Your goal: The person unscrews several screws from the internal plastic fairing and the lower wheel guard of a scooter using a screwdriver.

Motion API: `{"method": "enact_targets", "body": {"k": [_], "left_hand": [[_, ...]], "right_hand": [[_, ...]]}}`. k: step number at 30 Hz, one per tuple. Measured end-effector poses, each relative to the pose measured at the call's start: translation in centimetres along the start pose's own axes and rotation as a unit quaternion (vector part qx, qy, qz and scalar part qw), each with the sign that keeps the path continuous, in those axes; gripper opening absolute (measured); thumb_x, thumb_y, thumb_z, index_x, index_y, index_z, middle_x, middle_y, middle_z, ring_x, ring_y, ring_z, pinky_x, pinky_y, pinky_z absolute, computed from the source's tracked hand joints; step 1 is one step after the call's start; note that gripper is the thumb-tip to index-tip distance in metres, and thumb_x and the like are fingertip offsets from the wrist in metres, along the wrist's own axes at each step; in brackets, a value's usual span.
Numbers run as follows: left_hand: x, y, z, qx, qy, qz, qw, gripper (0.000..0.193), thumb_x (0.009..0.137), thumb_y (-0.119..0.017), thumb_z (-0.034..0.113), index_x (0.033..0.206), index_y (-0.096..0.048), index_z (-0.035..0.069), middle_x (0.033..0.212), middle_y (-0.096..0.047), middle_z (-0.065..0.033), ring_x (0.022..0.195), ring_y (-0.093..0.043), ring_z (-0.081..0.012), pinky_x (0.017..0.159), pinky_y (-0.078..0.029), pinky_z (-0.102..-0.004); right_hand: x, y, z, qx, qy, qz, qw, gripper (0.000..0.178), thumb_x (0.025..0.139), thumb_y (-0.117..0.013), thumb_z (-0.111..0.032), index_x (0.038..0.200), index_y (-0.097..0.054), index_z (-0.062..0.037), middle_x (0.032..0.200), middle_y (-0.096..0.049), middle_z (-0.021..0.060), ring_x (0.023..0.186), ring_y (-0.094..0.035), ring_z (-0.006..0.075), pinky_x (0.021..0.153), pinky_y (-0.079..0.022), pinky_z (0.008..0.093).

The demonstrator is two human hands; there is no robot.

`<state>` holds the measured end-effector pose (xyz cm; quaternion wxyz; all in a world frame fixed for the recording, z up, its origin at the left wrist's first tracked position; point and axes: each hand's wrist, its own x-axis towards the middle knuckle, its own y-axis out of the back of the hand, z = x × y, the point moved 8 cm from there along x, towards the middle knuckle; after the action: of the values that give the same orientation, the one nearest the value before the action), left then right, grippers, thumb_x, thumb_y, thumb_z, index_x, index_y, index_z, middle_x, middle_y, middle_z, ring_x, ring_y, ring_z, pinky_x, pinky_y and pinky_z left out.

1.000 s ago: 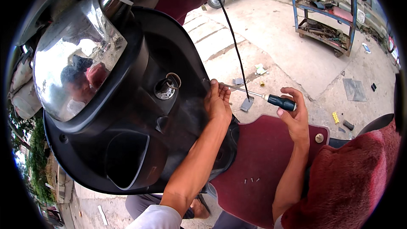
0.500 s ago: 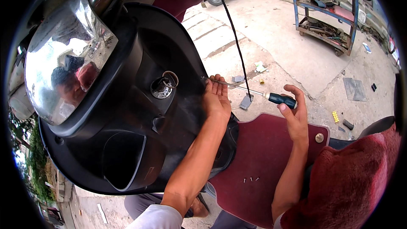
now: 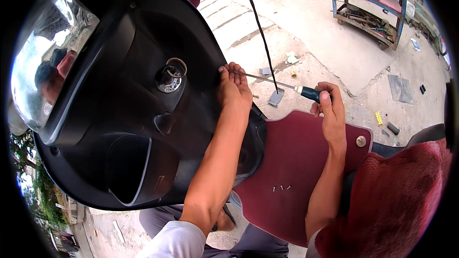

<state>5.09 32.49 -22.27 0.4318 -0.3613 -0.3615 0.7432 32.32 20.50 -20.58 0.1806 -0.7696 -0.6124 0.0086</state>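
My right hand (image 3: 332,114) is closed around the dark green handle of a screwdriver (image 3: 308,93). Its long metal shaft runs left to the edge of a black scooter front panel (image 3: 191,129). There my left hand (image 3: 234,86) has its fingers curled about the shaft near the tip, with the thumb against the panel rim. The tip itself is hidden by the fingers. On the panel, a key ring (image 3: 177,68) hangs at the ignition lock (image 3: 168,82). Several small screws (image 3: 281,188) lie on the dark red floor mat (image 3: 287,148).
A chrome headlight cover (image 3: 48,57) is at the upper left. A black cable (image 3: 260,28) hangs beyond my left hand. A wheeled tool cart (image 3: 368,14) stands far right on concrete, with scattered scraps nearby. A red fleece cover (image 3: 397,196) lies at the lower right.
My right hand's fingers, spread about the handle before, have closed around it. The view has shifted, so the panel sits a little further left and higher. My left hand stays at the panel edge.
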Motion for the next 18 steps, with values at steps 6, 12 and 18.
{"method": "enact_targets", "body": {"k": [6, 12, 18], "left_hand": [[-0.1, -0.6, -0.4, -0.012, 0.020, -0.004, 1.000, 0.028, 0.105, -0.053, 0.032, 0.102, -0.057, 0.004, 0.100, -0.064, -0.0054, 0.090, -0.064, -0.0162, 0.085, -0.059, -0.0313], [0.0, -0.8, -0.1, -0.013, 0.018, 0.000, 1.000, 0.026, 0.108, -0.046, 0.028, 0.104, -0.055, 0.004, 0.100, -0.063, -0.0066, 0.093, -0.064, -0.0183, 0.085, -0.060, -0.0333], [-0.7, -1.8, -0.6, 0.009, 0.035, -0.030, 0.999, 0.026, 0.105, -0.039, 0.024, 0.102, -0.054, 0.003, 0.104, -0.062, -0.0094, 0.093, -0.064, -0.0202, 0.088, -0.058, -0.0340]], "right_hand": [[0.4, 0.6, -0.7, 0.008, 0.180, -0.071, 0.981, 0.013, 0.092, -0.066, 0.003, 0.104, -0.063, -0.0013, 0.117, -0.058, 0.0070, 0.101, -0.054, 0.0101, 0.078, -0.044, 0.0226], [0.3, 0.1, 0.6, 0.014, 0.021, -0.023, 0.999, 0.019, 0.093, -0.068, -0.001, 0.111, -0.062, -0.0006, 0.111, -0.062, 0.0074, 0.098, -0.058, 0.0102, 0.077, -0.048, 0.0214], [0.5, 3.0, -0.4, 0.083, 0.103, 0.038, 0.990, 0.025, 0.087, -0.073, 0.001, 0.109, -0.062, -0.0036, 0.112, -0.067, 0.0137, 0.085, -0.060, 0.0099, 0.069, -0.049, 0.0224]]}}
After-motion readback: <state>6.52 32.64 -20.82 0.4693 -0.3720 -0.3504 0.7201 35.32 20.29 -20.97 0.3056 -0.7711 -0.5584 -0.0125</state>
